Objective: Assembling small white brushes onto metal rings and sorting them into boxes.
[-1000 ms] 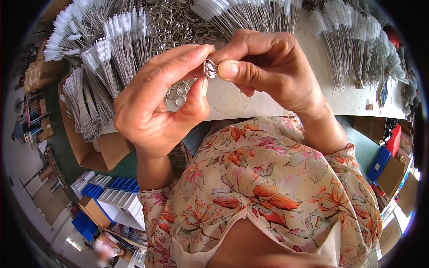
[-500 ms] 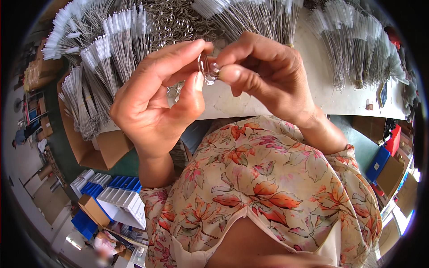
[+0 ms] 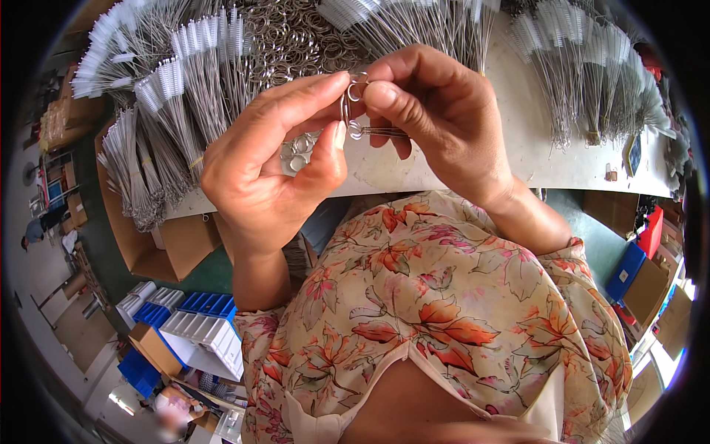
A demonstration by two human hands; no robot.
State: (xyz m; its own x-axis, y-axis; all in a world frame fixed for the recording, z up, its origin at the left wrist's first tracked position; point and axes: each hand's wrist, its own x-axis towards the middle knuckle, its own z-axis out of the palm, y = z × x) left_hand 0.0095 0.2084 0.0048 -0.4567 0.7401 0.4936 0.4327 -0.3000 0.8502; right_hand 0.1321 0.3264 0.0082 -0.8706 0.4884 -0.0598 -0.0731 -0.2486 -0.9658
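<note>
A metal ring (image 3: 345, 108), seen nearly edge-on, is pinched between the thumb and forefinger of my left hand (image 3: 259, 159). My right hand (image 3: 447, 118) faces it, thumb and forefinger closed on a smaller shiny wire loop (image 3: 358, 89) that touches the ring's upper part. Lower on the ring sit wire loop ends (image 3: 356, 131). Their thin stems (image 3: 386, 132) run right, under the curled fingers of my right hand, which hide the rest. Whether every loop is threaded on the ring or just rests against it, I cannot tell.
Loose metal rings (image 3: 296, 37) lie heaped behind my hands on the white table (image 3: 532, 159). Bundles of white-bristled wire brushes stand at left (image 3: 181, 81), at back (image 3: 425, 29) and at right (image 3: 592, 81). Below the table's left edge is an open cardboard box (image 3: 174, 248).
My left hand has shifted slightly right, and my right thumb and forefinger have risen along the ring. Wire loop ends and stems now show below the right thumb.
</note>
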